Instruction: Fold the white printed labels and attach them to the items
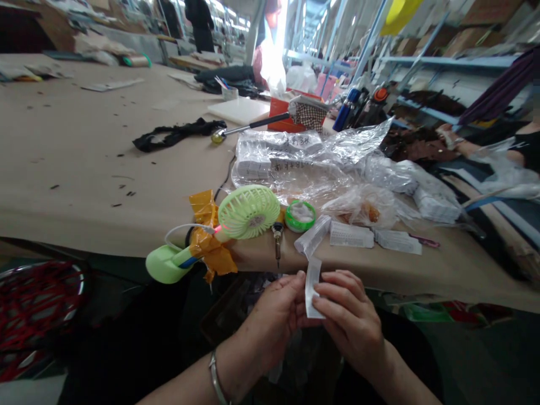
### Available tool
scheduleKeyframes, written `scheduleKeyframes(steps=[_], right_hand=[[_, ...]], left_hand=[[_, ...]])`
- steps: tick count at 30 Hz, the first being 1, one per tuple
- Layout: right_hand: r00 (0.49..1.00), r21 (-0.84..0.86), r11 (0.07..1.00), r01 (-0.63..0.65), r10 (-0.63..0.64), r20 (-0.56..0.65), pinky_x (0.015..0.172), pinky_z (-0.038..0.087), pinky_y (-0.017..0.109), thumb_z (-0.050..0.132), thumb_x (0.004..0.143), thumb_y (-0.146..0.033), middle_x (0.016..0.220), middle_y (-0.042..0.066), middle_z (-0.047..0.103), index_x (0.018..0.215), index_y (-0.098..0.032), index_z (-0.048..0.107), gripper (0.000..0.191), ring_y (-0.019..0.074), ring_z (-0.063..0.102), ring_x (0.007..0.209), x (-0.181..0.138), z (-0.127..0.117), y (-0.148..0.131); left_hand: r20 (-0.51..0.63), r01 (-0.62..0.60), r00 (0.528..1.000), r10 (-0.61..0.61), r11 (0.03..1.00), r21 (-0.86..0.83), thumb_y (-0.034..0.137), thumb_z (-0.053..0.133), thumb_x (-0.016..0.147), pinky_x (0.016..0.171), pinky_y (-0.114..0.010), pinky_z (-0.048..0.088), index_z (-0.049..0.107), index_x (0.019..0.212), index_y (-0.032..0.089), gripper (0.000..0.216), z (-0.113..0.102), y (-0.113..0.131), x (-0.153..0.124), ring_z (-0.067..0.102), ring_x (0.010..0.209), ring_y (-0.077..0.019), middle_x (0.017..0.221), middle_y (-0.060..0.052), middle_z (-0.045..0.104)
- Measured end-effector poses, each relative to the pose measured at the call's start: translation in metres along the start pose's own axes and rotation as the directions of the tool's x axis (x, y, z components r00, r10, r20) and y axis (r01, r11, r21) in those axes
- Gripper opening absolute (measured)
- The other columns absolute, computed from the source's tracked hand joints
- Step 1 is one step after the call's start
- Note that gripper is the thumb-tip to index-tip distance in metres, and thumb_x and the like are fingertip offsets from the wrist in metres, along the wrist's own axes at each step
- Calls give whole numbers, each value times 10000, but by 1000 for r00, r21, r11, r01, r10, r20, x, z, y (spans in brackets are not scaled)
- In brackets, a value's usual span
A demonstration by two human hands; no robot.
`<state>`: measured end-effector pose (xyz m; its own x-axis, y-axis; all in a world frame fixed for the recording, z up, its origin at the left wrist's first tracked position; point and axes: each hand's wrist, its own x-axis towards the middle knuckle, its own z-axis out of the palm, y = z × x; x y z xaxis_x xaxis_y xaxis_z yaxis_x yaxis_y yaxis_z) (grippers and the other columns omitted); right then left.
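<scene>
A narrow white label strip point(313, 287) is held upright just off the table's front edge. My left hand point(276, 315), with a bangle on the wrist, grips it from the left side. On the other side, the fingertips of my right hand point(352, 309) press against the strip's face. Close beyond the hands, a curled white strip point(314, 235) lies at the edge. To its right are two flat stacks of printed labels point(351, 234). A small pointed tool point(277, 244) and a round green tub point(300, 211) with white stuff inside are nearby.
A light-green fan point(248, 212) is fixed to the table edge with orange tape point(211, 247). Behind are clear plastic bags point(304, 169) of white bundles, a black cloth loop point(177, 135) and a red box point(280, 109). Another person's arm point(464, 146) shows at right. A red-strapped basket point(42, 315) stands lower left.
</scene>
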<state>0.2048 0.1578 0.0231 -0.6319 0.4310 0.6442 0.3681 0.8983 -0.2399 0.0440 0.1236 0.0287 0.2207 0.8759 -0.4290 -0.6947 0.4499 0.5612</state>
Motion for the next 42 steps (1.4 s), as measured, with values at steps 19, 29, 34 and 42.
scheduleKeyframes(steps=[19, 29, 34, 42], right_hand=[[951, -404, 870, -284, 310, -2, 957, 389, 437, 507, 907, -246, 1121, 90, 649, 1104, -180, 631, 241, 266, 517, 1106, -8, -14, 54], [922, -343, 878, -335, 381, 75, 888, 435, 430, 580, 851, -347, 1026, 93, 637, 1076, -184, 638, 284, 273, 547, 998, 12, -26, 55], [909, -361, 876, -321, 391, 141, 875, 449, 390, 582, 853, -318, 994, 77, 635, 991, -183, 672, 213, 250, 547, 956, 22, -30, 52], [946, -454, 867, -205, 294, 135, 787, 473, 339, 541, 876, -210, 882, 61, 669, 858, -187, 683, 145, 220, 583, 851, 28, -25, 59]], left_hand=[[-203, 113, 976, -82, 983, 146, 143, 517, 871, 507, -213, 474, 580, 906, 98, 84, 10, -12, 8, 600, 510, -114, 611, -39, 641], [-207, 159, 970, -128, 978, 138, 169, 550, 847, 519, -230, 487, 569, 909, 106, 90, 16, -12, 13, 618, 519, -131, 637, -63, 661], [-194, 157, 972, -129, 978, 137, 170, 533, 846, 509, -228, 478, 554, 871, 125, 56, 15, -16, 12, 620, 511, -136, 617, -58, 654], [-186, 178, 971, -150, 973, 144, 181, 531, 851, 514, -231, 489, 556, 934, 107, 114, 15, -13, 9, 620, 524, -139, 632, -67, 656]])
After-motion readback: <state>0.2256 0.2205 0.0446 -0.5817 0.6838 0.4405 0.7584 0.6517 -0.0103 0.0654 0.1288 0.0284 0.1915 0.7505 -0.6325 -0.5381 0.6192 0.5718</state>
